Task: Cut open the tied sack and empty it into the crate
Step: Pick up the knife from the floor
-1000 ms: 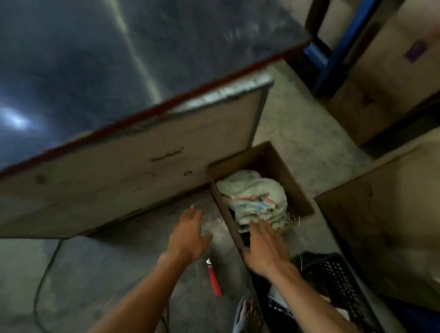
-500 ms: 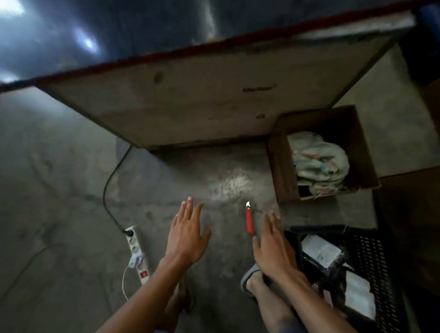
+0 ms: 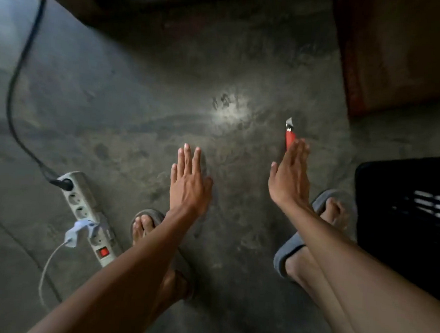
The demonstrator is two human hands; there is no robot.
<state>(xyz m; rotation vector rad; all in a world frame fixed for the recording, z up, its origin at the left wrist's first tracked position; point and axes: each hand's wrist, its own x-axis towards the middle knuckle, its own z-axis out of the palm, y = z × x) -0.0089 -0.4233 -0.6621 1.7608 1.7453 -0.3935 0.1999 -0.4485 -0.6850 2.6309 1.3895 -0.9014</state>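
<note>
A red utility knife (image 3: 290, 134) with its blade out lies on the concrete floor. My right hand (image 3: 289, 177) is stretched flat over its rear end, fingers straight, covering part of the handle. My left hand (image 3: 189, 181) hovers flat over the floor to the left, holding nothing. The black plastic crate (image 3: 404, 213) stands at the right edge. The sack is out of view.
A cardboard box's side (image 3: 396, 53) fills the top right. A white power strip (image 3: 87, 212) with a black cable (image 3: 15, 76) and a white charger lies at the left. My feet in grey slippers (image 3: 289, 250) stand below my hands.
The view has dropped toward the floor, so the sack and its box have left the frame. My right hand has moved forward over the knife's handle.
</note>
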